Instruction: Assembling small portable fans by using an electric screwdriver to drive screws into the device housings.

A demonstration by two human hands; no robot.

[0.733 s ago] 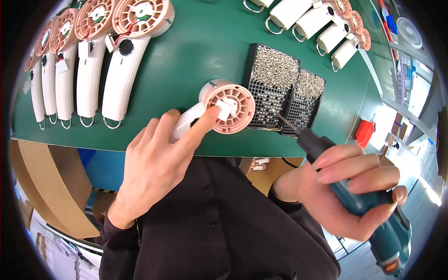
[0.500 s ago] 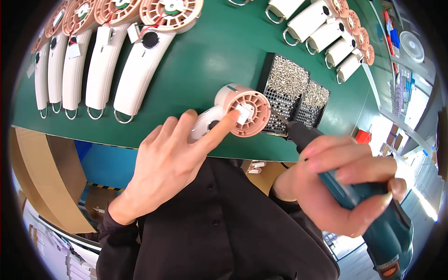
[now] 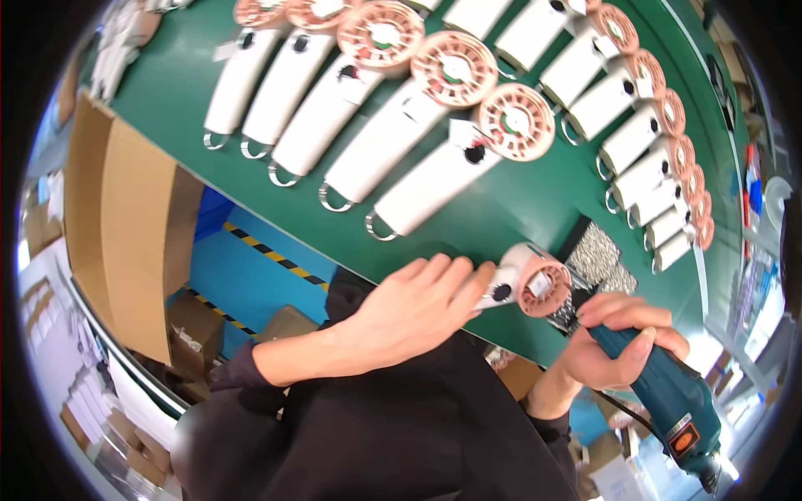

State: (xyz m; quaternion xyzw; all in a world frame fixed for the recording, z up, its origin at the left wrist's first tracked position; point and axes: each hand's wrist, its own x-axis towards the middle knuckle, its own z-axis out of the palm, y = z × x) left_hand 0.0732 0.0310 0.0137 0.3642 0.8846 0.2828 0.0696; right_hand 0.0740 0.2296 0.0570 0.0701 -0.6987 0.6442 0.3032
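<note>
A white and pink handheld fan (image 3: 547, 288) lies near the table's front edge, its round slotted head facing up with a white connector in the middle. My left hand (image 3: 418, 305) closes over its handle, fingers bent and partly blurred; the handle's lower part is hidden under them. In my right hand (image 3: 618, 342) is a teal electric screwdriver (image 3: 668, 392), gripped around its body. Its dark nose points at the right side of the fan head, and I cannot tell whether the bit touches it. Just behind lies a black screw tray (image 3: 575, 240) holding many small silvery screws.
A row of similar fan bodies (image 3: 434, 188) with metal loops lies on the green table (image 3: 334, 225) at the far left. More fan bodies (image 3: 643, 184) line the right side. A cardboard box (image 3: 125, 242) stands left of the table, beside a blue floor area with striped tape.
The view has swung left, so everything sits farther right. My left index finger has drawn back from the fan head to its handle. The screwdriver stays in my right hand beside the head.
</note>
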